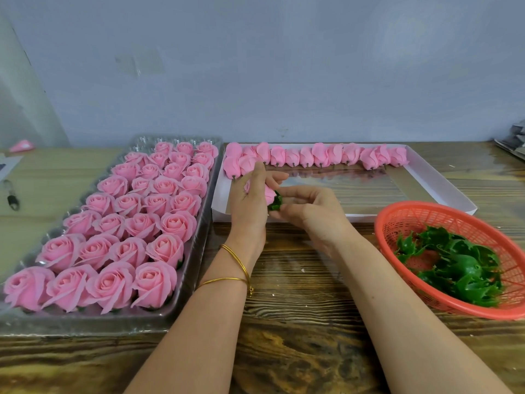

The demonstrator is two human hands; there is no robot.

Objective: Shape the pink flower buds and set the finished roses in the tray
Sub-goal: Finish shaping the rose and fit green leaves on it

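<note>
STEP: fitting green calyx (276,203) to pink bud (269,194), centre of scene | LEFT: left hand (248,201) curled round bud | RIGHT: right hand (309,211) pinching calyx | ADVICE: seat calyx squarely, hold petals lightly, likely crease-prone | DESTINATION: tray (150,141), left, nearly full

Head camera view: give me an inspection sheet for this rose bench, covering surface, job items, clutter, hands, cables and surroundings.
Surface: wooden table, grain with small white flecks.
Job's things: clear tray nearly full of finished roses; white box with a row of unshaped buds along its far edge; red basket of green calyxes.
Clutter: dark tool and pink scrap at far left; papers at far right.
Hands: left hand holds a pink bud; right hand pinches its green calyx.
Cables: nothing seen.
Surroundings: pale wall behind.
</note>
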